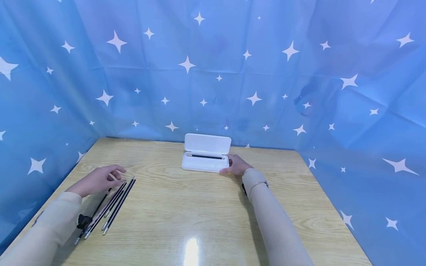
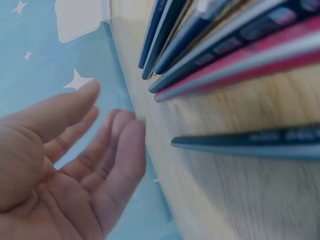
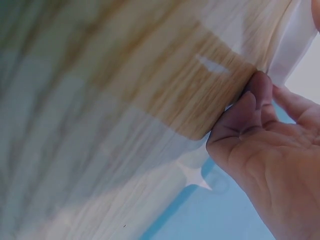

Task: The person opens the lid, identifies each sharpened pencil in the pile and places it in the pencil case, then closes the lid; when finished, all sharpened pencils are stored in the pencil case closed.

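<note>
A white pencil case (image 1: 200, 168) stands at the back of the table, lid (image 1: 208, 143) raised, with one dark pencil (image 1: 204, 156) lying inside. My right hand (image 1: 235, 164) grips its right end, thumb toward the front corner. In the right wrist view the fingers (image 3: 260, 90) bend against the white wall (image 3: 295, 42) of the case. On the left, my left hand (image 1: 100, 179) hovers over the far ends of several pencils (image 1: 118, 207), fingers loosely bent and holding nothing. In the left wrist view, one red-and-silver pencil (image 2: 240, 70) lies among dark ones; another dark pencil (image 2: 245, 142) lies apart.
The wooden table (image 1: 186, 207) spreads between the two arms. A blue curtain (image 1: 219, 48) with white stars hangs behind it and along both sides, close to the back of the case. A bright light reflection (image 1: 191, 251) shows near the front.
</note>
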Motion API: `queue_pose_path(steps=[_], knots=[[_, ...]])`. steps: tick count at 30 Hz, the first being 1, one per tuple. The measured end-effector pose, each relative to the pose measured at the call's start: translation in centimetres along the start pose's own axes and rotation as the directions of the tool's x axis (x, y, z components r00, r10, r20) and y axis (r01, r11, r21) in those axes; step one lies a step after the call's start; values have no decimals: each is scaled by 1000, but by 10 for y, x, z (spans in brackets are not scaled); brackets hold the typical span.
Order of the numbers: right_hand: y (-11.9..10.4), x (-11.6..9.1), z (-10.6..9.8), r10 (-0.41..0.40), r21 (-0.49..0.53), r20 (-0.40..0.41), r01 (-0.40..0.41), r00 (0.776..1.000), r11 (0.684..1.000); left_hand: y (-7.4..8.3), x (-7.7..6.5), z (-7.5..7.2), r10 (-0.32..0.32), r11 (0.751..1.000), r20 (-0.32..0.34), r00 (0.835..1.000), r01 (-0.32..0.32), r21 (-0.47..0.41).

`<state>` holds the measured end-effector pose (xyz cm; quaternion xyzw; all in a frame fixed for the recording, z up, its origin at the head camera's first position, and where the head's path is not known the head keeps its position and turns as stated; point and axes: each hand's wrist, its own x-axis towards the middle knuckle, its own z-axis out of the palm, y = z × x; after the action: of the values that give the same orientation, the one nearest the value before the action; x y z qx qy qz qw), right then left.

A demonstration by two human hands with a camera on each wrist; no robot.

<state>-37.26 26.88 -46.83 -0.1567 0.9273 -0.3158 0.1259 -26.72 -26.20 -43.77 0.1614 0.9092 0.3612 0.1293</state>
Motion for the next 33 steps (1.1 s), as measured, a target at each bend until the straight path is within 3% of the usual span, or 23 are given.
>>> queue_pose_path(steps=[5,11,22,33], knots=[[-2,0,0,-9,-6,-5,9,1000,1000,1,-11,0,-31,998,1,1000,30,53],[-2,-1,1,-13,-1,0,13,1000,1000,1,-19,0,-111,994,58,992,112,-5],[-2,0,-1,-27,-7,2,27,1000,1000,-2,-28,4,-102,993,88,991,107,-54],[1,2,0,-50,-45,4,50,999,998,2,-27,15,-111,994,30,993,112,-14]])
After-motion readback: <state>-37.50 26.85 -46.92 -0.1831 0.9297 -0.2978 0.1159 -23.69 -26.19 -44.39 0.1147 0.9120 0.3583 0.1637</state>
